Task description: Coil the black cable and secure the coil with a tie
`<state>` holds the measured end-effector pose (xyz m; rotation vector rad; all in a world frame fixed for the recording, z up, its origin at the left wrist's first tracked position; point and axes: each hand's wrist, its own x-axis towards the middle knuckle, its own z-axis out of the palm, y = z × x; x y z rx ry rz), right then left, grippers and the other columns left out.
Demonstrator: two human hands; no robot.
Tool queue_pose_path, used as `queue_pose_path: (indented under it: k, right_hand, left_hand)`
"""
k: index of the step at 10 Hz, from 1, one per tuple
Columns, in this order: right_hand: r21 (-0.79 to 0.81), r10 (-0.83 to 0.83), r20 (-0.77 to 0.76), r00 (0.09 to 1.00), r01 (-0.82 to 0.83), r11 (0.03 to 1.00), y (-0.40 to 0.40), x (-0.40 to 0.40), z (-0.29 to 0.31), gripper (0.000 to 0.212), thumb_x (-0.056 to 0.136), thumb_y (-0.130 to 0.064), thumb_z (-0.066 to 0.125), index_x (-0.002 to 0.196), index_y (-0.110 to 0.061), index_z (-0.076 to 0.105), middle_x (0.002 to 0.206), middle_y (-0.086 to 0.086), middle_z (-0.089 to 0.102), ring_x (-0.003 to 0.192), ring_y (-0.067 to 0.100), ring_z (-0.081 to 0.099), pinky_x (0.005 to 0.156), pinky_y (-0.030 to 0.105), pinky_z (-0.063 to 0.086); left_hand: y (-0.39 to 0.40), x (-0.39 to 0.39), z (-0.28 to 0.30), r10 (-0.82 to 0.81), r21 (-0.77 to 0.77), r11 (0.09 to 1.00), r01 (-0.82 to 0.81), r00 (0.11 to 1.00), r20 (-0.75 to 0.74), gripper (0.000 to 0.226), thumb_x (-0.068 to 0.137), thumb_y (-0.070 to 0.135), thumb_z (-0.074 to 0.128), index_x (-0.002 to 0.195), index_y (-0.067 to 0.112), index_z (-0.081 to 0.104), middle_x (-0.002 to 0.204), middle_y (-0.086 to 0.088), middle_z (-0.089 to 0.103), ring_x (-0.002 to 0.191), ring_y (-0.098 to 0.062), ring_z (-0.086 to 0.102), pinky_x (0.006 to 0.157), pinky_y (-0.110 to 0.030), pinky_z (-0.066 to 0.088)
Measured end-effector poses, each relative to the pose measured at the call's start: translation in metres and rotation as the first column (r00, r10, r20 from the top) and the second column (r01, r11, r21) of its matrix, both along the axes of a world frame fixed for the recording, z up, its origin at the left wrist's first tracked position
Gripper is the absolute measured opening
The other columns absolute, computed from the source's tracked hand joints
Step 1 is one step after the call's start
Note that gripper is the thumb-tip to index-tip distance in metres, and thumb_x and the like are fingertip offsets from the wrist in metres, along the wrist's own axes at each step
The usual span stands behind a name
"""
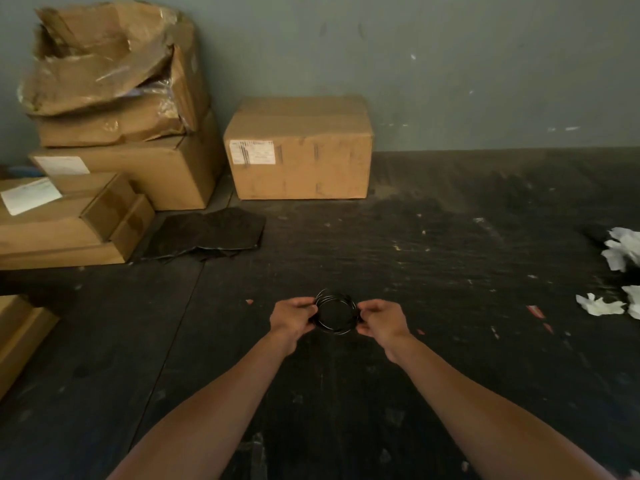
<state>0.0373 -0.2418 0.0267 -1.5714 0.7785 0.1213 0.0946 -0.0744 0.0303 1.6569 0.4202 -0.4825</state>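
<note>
The black cable (335,295) is wound into a small round coil of several loops, held just above the dark table. My left hand (292,318) pinches the coil's left side. My right hand (381,318) pinches its right side. Both arms reach forward from the bottom of the view. The coil's middle is an open ring between my hands. I see no tie; the fingers hide the parts of the coil they grip.
The dark scuffed table (450,258) runs to a grey wall. A closed cardboard box (299,147) stands at the back, stacked boxes (114,133) at the back left, a black folded sheet (204,233) beside them. White crumpled paper (623,251) lies at the right edge.
</note>
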Motion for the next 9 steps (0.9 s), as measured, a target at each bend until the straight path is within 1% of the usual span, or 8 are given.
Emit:
queue_pose_path:
  k: [1,2,3,4,5,6,8,9]
  right_hand:
    - [-0.037,0.034,-0.06,0.998,-0.037,0.999,0.004,0.008,-0.017,0.027,0.095,-0.004,0.055,0.118,-0.015,0.064,0.115,0.008,0.064,0.092,0.017,0.067,0.085,0.034,0.06]
    - [-0.107,0.082,-0.103,0.991,-0.093,0.99,0.011,0.013,-0.027,0.036,0.095,-0.007,0.057,0.13,-0.015,0.059,0.12,0.007,0.062,0.086,0.011,0.063,0.087,0.033,0.058]
    - [-0.226,0.142,-0.121,0.982,-0.167,0.96,0.017,0.016,-0.032,0.043,0.095,-0.008,0.057,0.137,-0.016,0.053,0.128,0.008,0.061,0.08,0.008,0.062,0.07,0.024,0.056]
    - [-0.341,0.197,-0.15,0.969,-0.238,0.909,0.019,0.018,-0.035,0.046,0.096,-0.01,0.056,0.14,-0.018,0.049,0.141,0.011,0.046,0.088,0.015,0.065,0.067,0.025,0.055]
    - [-0.403,0.26,-0.223,0.939,-0.332,0.853,0.019,0.021,-0.03,0.048,0.096,-0.011,0.056,0.143,-0.017,0.046,0.148,0.013,0.03,0.091,0.019,0.062,0.08,0.026,0.055]
    - [-0.404,0.298,-0.29,0.909,-0.399,0.823,0.019,0.025,-0.024,0.05,0.096,-0.014,0.056,0.144,-0.018,0.044,0.15,0.013,0.027,0.105,0.023,0.06,0.093,0.036,0.055]
    - [-0.43,0.356,-0.402,0.844,-0.517,0.74,0.019,0.029,-0.008,0.052,0.098,-0.03,0.05,0.147,-0.018,0.038,0.147,0.014,0.034,0.123,0.028,0.05,0.102,0.04,0.046]
    - [-0.518,0.363,-0.404,0.839,-0.537,0.666,0.023,0.018,-0.003,0.057,0.098,-0.038,0.046,0.15,-0.02,0.031,0.151,0.013,0.032,0.134,0.032,0.04,0.108,0.046,0.041]
  left_hand:
    - [0.001,0.01,-0.021,-0.036,0.12,0.992,0.037,0.999,-0.012,0.029,0.089,0.006,0.067,0.116,0.016,0.069,0.112,-0.005,0.066,0.084,-0.01,0.062,0.068,-0.022,0.056]
    - [-0.001,0.018,-0.041,-0.058,0.217,0.975,0.054,0.998,0.011,0.029,0.088,0.005,0.066,0.115,0.015,0.07,0.099,-0.001,0.066,0.077,-0.007,0.061,0.071,-0.024,0.058]
    - [-0.003,0.022,-0.053,-0.167,0.344,0.928,0.146,0.985,0.032,0.03,0.09,0.009,0.063,0.118,0.019,0.069,0.109,-0.001,0.069,0.094,-0.015,0.067,0.089,-0.035,0.057]
    - [-0.001,0.03,-0.065,-0.274,0.502,0.837,0.216,0.961,0.043,0.032,0.088,0.02,0.059,0.117,0.03,0.069,0.125,-0.005,0.063,0.106,-0.023,0.064,0.093,-0.041,0.055]
    - [0.002,0.036,-0.071,-0.349,0.568,0.768,0.295,0.937,-0.016,0.038,0.088,0.026,0.054,0.123,0.035,0.065,0.135,-0.005,0.054,0.109,-0.027,0.06,0.093,-0.042,0.054]
    - [0.002,0.036,-0.062,-0.404,0.579,0.736,0.351,0.914,-0.04,0.04,0.09,0.027,0.052,0.13,0.032,0.06,0.14,-0.007,0.049,0.114,-0.027,0.057,0.097,-0.043,0.051]
    - [0.0,0.034,-0.037,-0.436,0.608,0.695,0.383,0.898,-0.068,0.048,0.096,0.03,0.048,0.143,0.023,0.046,0.146,-0.011,0.046,0.129,-0.029,0.048,0.107,-0.044,0.042]
    - [0.002,0.027,-0.024,-0.462,0.697,0.623,0.355,0.886,-0.037,0.055,0.098,0.039,0.042,0.15,0.022,0.034,0.15,-0.011,0.042,0.136,-0.031,0.04,0.112,-0.05,0.032]
